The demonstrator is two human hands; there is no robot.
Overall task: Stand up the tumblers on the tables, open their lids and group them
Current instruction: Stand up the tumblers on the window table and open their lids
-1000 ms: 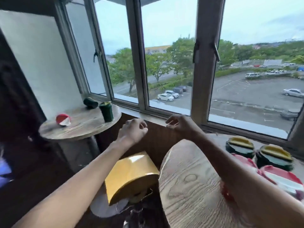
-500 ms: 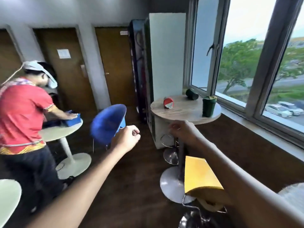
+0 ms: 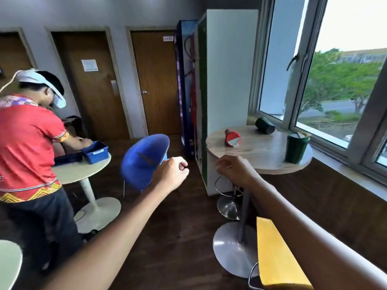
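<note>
On round table (image 3: 259,150) — red tumbler (image 3: 232,138) lying; green tumbler (image 3: 296,150) upright, seemingly lidded.

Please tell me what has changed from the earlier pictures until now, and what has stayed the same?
The view swung left, into the room, so the round wooden table now appears closer. Nothing was taken or released: the left hand and right hand stay curled and empty. The red tumbler and dark green tumbler still lie on their sides; the upright green tumbler still stands.
</note>
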